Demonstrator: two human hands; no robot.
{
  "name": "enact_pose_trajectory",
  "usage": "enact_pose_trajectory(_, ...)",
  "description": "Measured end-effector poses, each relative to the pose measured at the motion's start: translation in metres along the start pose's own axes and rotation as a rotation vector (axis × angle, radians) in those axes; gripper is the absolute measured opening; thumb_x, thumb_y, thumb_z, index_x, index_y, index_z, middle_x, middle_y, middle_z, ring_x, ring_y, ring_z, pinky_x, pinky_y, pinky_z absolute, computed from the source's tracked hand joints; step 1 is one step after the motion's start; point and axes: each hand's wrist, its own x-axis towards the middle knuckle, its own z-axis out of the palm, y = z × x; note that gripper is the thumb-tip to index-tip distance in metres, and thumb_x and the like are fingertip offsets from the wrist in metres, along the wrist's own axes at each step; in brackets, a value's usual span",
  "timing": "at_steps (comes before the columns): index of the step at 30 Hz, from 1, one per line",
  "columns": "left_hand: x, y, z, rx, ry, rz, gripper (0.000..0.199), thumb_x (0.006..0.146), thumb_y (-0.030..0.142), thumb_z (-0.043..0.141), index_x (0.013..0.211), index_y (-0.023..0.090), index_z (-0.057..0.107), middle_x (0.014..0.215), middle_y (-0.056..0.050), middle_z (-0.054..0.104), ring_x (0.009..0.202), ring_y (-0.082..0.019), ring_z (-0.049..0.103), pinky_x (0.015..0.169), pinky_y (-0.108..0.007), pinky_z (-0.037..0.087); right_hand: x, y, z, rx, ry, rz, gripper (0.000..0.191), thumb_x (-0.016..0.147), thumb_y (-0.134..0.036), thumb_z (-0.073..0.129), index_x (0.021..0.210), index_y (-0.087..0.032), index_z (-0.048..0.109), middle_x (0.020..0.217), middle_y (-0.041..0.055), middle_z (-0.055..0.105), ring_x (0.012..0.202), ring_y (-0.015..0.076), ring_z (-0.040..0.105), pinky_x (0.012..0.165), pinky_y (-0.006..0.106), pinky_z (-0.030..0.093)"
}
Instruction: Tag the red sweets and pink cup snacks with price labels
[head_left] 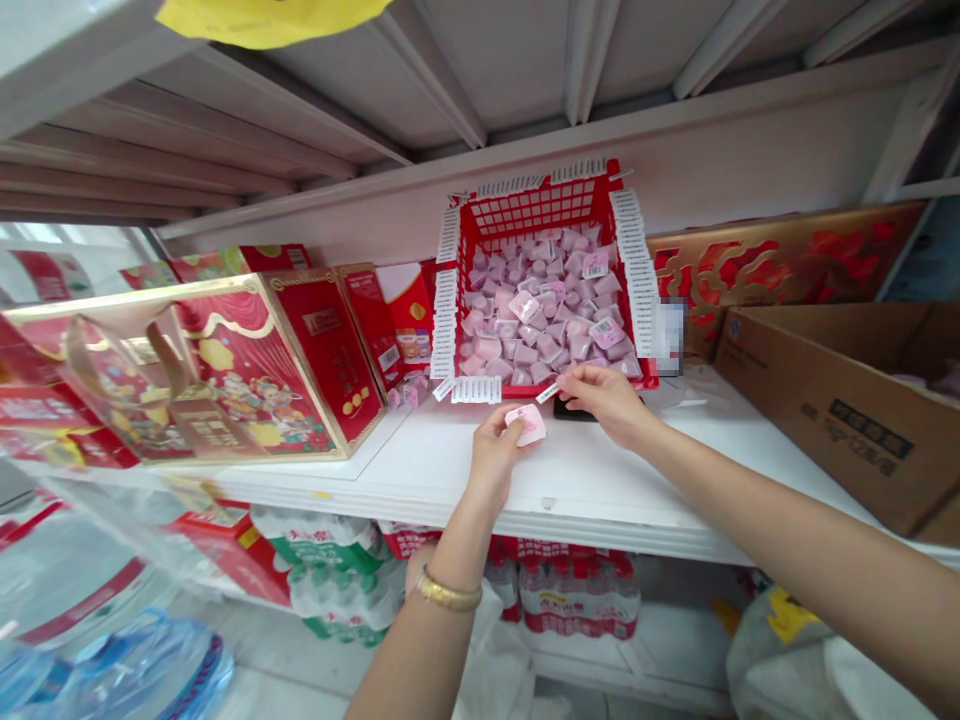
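Note:
A red plastic basket [536,208] full of small pink and purple cups [551,300] sits on the white shelf. White barcode stickers [637,270] line its rim on all sides. In front of it my left hand [496,450] pinches one small cup with a pink-printed lid [527,424], lid facing up. To the right, my right hand [604,402] holds a single white sticker [548,393] between thumb and fingers, near the basket's front edge. The sticker and the cup are apart. Part of a dark flat object [576,410] shows beneath my right hand.
Red and gold gift boxes [315,350] stand on the left of the shelf. At the right is an open cardboard box [840,420]. Packs of bottles [577,600] lie on the lower shelf, with large water bottles at the lower left. Another shelf hangs overhead.

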Motion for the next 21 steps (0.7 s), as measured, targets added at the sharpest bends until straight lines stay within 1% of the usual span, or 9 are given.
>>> enact_pose_trajectory(3, 0.003, -0.007, 0.014, -0.034, -0.031, -0.016, 0.031, 0.055, 0.021, 0.071, 0.085, 0.015, 0.070, 0.082, -0.003, 0.067, 0.073, -0.015, 0.061, 0.071, -0.034, 0.056, -0.009, 0.008, -0.011, 0.191, 0.010, 0.132, 0.035, 0.047, -0.039, 0.087, 0.065, -0.017, 0.066, 0.065, -0.0012, 0.065, 0.065, 0.0096, 0.059, 0.062, 0.021, 0.049)
enact_pose_trajectory(5, 0.004, -0.012, 0.020, -0.055, -0.040, -0.044, 0.029, 0.055, 0.018, 0.068, 0.083, 0.014, 0.071, 0.081, -0.004, 0.069, 0.075, -0.016, 0.062, 0.073, -0.035, 0.056, -0.013, 0.016, -0.015, 0.263, 0.047, 0.191, 0.035, 0.045, -0.036, 0.089, 0.065, -0.017, 0.068, 0.064, -0.0010, 0.065, 0.065, 0.0098, 0.060, 0.062, 0.021, 0.049)
enact_pose_trajectory(8, 0.003, -0.016, 0.022, -0.077, -0.051, -0.065, 0.028, 0.055, 0.016, 0.066, 0.082, 0.015, 0.072, 0.082, -0.005, 0.071, 0.077, -0.017, 0.063, 0.076, -0.036, 0.056, -0.014, 0.026, -0.016, 0.323, 0.086, 0.253, 0.031, 0.046, -0.030, 0.090, 0.065, -0.018, 0.070, 0.064, -0.0006, 0.065, 0.065, 0.0098, 0.060, 0.061, 0.021, 0.049)
enact_pose_trajectory(11, 0.000, -0.017, 0.019, -0.071, -0.051, -0.057, 0.028, 0.057, 0.016, 0.064, 0.083, 0.014, 0.073, 0.082, -0.006, 0.072, 0.077, -0.017, 0.064, 0.078, -0.037, 0.057, -0.014, 0.030, -0.014, 0.335, 0.073, 0.278, 0.027, 0.048, -0.027, 0.090, 0.064, -0.017, 0.070, 0.064, 0.0000, 0.066, 0.062, 0.0087, 0.059, 0.060, 0.020, 0.049)
enact_pose_trajectory(15, -0.001, -0.017, 0.017, -0.054, -0.056, -0.050, 0.027, 0.060, 0.017, 0.064, 0.085, 0.013, 0.073, 0.082, -0.007, 0.073, 0.077, -0.018, 0.065, 0.081, -0.039, 0.056, -0.015, 0.029, -0.011, 0.322, 0.055, 0.314, 0.025, 0.050, -0.025, 0.090, 0.065, -0.017, 0.071, 0.061, -0.0006, 0.066, 0.061, 0.0084, 0.059, 0.060, 0.020, 0.050)
enact_pose_trajectory(21, -0.002, -0.018, 0.018, -0.046, -0.070, -0.057, 0.025, 0.063, 0.020, 0.069, 0.086, 0.013, 0.073, 0.086, -0.007, 0.072, 0.079, -0.017, 0.065, 0.079, -0.037, 0.056, -0.017, 0.031, -0.009, 0.297, 0.044, 0.315, 0.030, 0.045, -0.028, 0.091, 0.064, -0.016, 0.072, 0.060, -0.0004, 0.066, 0.060, 0.0083, 0.060, 0.059, 0.020, 0.049)
